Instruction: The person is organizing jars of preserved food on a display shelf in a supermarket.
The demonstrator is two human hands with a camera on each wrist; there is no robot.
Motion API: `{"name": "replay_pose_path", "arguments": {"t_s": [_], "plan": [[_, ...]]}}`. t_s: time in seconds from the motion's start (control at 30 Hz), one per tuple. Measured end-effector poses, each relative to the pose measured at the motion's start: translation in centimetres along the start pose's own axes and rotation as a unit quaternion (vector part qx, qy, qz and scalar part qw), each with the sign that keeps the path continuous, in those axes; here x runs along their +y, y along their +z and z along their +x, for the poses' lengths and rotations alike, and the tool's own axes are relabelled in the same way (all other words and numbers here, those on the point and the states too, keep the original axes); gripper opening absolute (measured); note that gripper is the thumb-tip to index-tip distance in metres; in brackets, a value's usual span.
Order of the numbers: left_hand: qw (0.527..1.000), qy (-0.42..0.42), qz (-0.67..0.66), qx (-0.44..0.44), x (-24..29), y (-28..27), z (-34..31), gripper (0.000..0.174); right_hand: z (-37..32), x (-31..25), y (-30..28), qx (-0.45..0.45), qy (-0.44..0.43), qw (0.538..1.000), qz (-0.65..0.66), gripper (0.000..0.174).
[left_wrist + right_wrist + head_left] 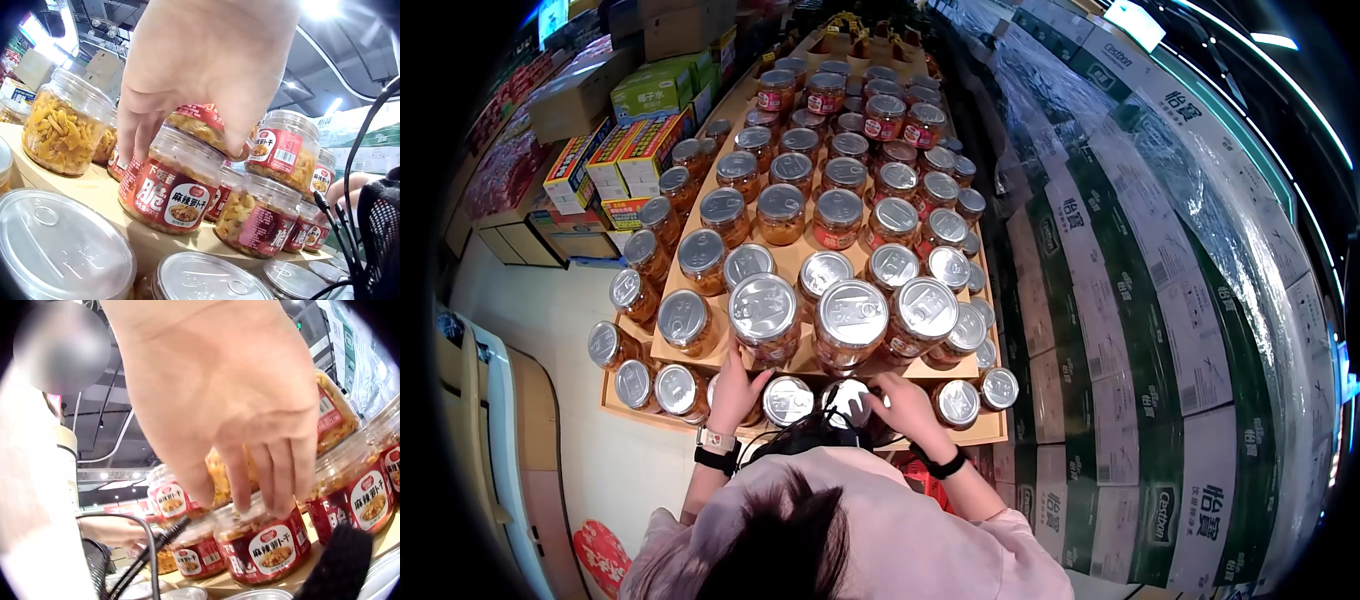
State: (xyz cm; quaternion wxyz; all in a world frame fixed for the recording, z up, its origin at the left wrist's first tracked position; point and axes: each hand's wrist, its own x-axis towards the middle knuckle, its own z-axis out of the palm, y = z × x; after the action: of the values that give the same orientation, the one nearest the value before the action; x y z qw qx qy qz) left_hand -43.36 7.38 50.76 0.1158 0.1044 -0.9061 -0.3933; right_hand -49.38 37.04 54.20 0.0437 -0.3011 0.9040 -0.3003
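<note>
My left hand (738, 390) is at the front of the stacked jars. In the left wrist view, its fingers and thumb go round the two sides of an upper jar of dried radish (201, 128), partly hidden by the hand. Below it stands a red-labelled lower jar (175, 181), its left side behind the fingertips. My right hand (905, 405) is near the front jars on the right. From the right wrist, its fingers point loosely down in front of an upper jar (219, 478), fingertips right at the top of a lower jar (269, 550).
Rows of silver-lidded jars (840, 210) cover the stepped wooden stand (670, 345). Lower jars (787, 400) line its front ledge. Wrapped water cartons (1120, 330) rise on the right; boxes (620, 165) are stacked at the left. Black cables (350, 206) hang near the body.
</note>
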Motion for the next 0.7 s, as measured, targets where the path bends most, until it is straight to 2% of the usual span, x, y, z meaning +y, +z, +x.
{"name": "replay_pose_path", "arguments": {"t_s": [0.1,0.17,0.3,0.47,0.7], "plan": [[1.0,-0.022,0.002,-0.021,-0.8,0.3,0.1,0.087,1.3,2.6,5.1,-0.028,0.055,0.998,0.016,0.029],[1.0,-0.015,0.002,-0.024,-1.2,0.2,0.1,0.084,2.5,2.4,6.4,-0.009,0.08,0.997,0.012,0.031],[0.999,-0.006,-0.008,-0.035,-1.9,0.1,0.1,0.083,3.8,2.1,7.7,-0.038,0.096,0.992,-0.074,0.025],[0.997,-0.036,-0.03,-0.07,-1.0,-0.8,0.3,0.078,4.6,1.6,8.6,-0.043,0.034,0.998,-0.031,0.019],[0.996,-0.002,-0.036,-0.082,-1.7,-1.2,0.6,0.076,7.3,0.3,11.5,-0.018,0.019,1.0,-0.012,0.024]]}}
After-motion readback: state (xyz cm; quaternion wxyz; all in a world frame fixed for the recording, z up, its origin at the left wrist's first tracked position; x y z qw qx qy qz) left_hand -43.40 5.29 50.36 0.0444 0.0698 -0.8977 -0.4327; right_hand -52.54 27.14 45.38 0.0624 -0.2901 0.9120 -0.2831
